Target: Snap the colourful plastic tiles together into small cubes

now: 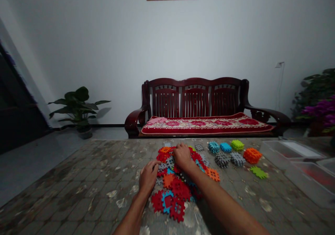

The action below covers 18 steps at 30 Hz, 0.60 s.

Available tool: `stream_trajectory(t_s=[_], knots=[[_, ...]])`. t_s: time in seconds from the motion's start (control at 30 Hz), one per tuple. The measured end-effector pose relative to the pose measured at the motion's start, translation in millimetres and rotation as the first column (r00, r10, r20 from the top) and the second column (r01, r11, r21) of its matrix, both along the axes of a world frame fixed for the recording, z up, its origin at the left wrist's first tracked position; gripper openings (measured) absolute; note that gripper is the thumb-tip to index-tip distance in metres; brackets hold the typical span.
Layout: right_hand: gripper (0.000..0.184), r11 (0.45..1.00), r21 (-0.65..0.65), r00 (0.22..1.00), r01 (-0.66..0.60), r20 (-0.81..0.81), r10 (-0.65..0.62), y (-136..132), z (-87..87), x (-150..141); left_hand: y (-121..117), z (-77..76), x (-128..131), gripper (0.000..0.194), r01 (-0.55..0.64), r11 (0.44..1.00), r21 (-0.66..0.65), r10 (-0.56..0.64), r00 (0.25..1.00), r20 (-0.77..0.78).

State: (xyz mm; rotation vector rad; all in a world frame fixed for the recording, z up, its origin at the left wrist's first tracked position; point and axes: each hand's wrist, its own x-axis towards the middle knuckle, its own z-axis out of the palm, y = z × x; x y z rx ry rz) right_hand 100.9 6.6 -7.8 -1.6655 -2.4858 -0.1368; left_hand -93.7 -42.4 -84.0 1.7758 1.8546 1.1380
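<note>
A heap of notched plastic building tiles in red, grey, blue and orange lies on the table, with a red tile [180,189] near its middle. My left hand [148,175] rests at the heap's left edge, fingers stretched out and touching the tiles by a grey one [162,166]. Over the back of the heap is my right hand [182,156], its fingers curled down among the tiles; what they pinch, if anything, is hidden. An orange tile [213,174] lies flat beside my right forearm.
Right of the heap stand sorted stacks: blue [214,147], grey [222,160], lime green [237,144] and orange [252,155]. A loose green tile [259,172] lies nearby. Clear plastic boxes [290,148] sit at the table's right side. A wooden bench [195,100] is behind the table.
</note>
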Motion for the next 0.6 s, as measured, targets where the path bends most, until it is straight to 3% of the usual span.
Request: stream_trajectory(t_s=[0.13,0.27,0.37,0.47,0.6], knots=[[0.034,1.000,-0.004,0.999,-0.031,-0.020,0.031,-5,4.9,3,1,-1.7,-1,0.032,0.001,1.000,-0.014,-0.001,1.000,-0.004],[0.029,0.999,0.010,0.974,0.044,-0.224,-0.041,-8,14.6,19,1,-1.1,-1,0.031,-0.013,1.000,-0.013,0.013,1.000,-0.001],[0.028,0.995,-0.055,0.885,0.087,-0.455,-0.102,-3,19.1,44,1,-0.7,-1,0.031,-0.008,1.000,-0.013,0.008,1.000,0.004],[0.027,0.990,-0.139,0.779,0.011,-0.620,-0.096,4,16.8,77,2,-1.0,-1,0.030,-0.006,1.000,-0.022,0.006,1.000,-0.008],[0.025,0.958,-0.287,0.716,-0.028,-0.674,-0.181,7,2.5,114,3,-2.4,-2,0.030,-0.010,1.000,-0.028,0.009,0.999,-0.034]])
